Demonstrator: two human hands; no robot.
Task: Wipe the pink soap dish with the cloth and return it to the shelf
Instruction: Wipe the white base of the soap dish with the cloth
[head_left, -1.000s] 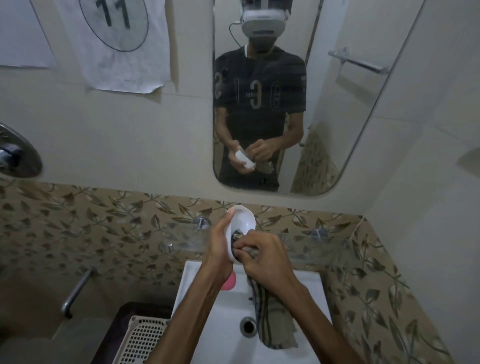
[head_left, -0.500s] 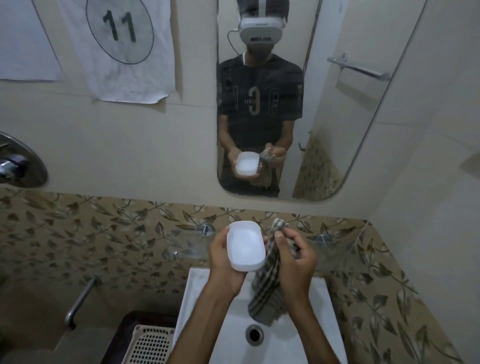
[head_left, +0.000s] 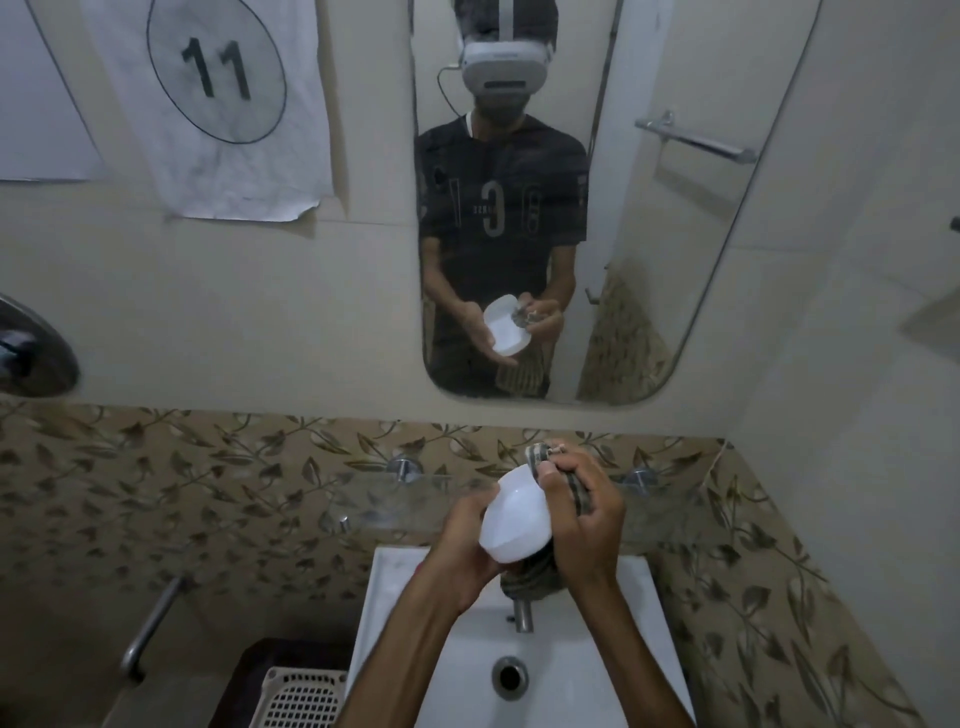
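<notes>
Head camera: over a white sink (head_left: 613, 670), the left hand (head_left: 467, 551) cups the soap dish (head_left: 517, 519), which looks white here, while the right hand (head_left: 587, 519) clutches a striped cloth (head_left: 574, 488) against its edge, below the glass shelf (head_left: 374, 501).

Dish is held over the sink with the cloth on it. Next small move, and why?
Probably drag the cloth along the far rim of the soap dish. The left hand cradles the dish above the sink, the right hand pinches the cloth against that edge, and the glass shelf behind holds no dish yet, so wiping seems unfinished.
</notes>
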